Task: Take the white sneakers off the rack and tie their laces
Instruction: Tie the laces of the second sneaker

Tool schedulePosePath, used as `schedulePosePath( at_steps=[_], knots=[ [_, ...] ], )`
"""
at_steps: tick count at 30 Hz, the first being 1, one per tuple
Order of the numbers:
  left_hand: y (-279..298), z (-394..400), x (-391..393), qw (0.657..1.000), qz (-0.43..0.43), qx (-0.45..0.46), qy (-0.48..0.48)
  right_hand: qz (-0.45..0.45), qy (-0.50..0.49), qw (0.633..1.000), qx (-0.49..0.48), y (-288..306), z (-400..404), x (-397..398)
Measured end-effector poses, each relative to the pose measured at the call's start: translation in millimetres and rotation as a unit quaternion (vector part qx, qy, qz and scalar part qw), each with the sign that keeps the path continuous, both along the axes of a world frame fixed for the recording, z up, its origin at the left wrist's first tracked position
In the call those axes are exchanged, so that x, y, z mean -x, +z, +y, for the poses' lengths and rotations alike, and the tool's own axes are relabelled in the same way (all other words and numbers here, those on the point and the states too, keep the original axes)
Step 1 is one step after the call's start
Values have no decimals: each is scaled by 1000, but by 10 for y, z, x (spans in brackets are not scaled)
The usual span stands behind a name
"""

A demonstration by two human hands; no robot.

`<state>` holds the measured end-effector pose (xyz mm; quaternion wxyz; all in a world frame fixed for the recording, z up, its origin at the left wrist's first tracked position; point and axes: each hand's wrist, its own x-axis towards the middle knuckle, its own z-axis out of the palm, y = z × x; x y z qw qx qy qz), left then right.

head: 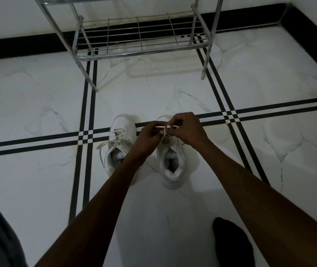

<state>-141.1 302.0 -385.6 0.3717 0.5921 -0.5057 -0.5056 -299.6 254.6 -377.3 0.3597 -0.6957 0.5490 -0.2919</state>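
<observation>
Two white sneakers stand side by side on the floor, toes pointing away from me. The left sneaker [119,143] has loose laces trailing off its left side. Over the right sneaker [172,166] both my hands meet: my left hand [150,136] and my right hand [187,128] each pinch a strand of its white lace [165,130], which is pulled taut between them above the tongue. My hands hide the toe of the right sneaker.
A chrome wire shoe rack [140,49] stands beyond the sneakers against the white wall, its lowest shelf bare. The floor is white marble tile with black stripe lines. A dark sock-covered foot [232,245] is at bottom right, grey clothing at bottom left.
</observation>
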Motion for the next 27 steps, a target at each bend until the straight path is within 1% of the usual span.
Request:
schedulePosePath(
  at_steps=[3, 6, 8, 9, 10, 12, 14, 15, 18, 21, 24, 27],
  knots=[
    [-33, -8, -31, 999, -36, 37, -4, -64, -13, 996, -64, -28, 14, 46],
    [-37, -11, -77, 995, -79, 50, 24, -128, -6, 982, -142, -3, 47, 145],
    [-30, 5, -103, 988, -136, 60, 45, -150, -23, 964, -217, 9, 75, 241],
    [-42, 19, -135, 979, -184, 72, 49, -168, -47, 949, -261, 3, 84, 308],
    [-60, 37, -185, 966, -241, 85, 45, -193, -81, 929, -306, -12, 90, 383],
    [-100, 94, -314, 922, -372, 107, 11, -226, -159, 878, -391, -44, 120, 535],
    [-131, 183, -401, 871, -479, 103, -31, -211, -207, 841, -454, -71, 154, 629],
    [-140, 234, -412, 854, -508, 100, -45, -197, -217, 831, -474, -92, 171, 653],
    [-141, 345, -415, 823, -552, 120, -62, -182, -248, 811, -498, -139, 193, 686],
    [-148, 376, -446, 791, -592, 142, -59, -186, -283, 809, -480, -185, 193, 680],
    [-143, 402, -425, 781, -608, 129, -62, -176, -303, 823, -448, -251, 182, 637],
    [-154, 399, -418, 790, -601, 106, -66, -142, -307, 838, -428, -266, 156, 604]
  ],
)
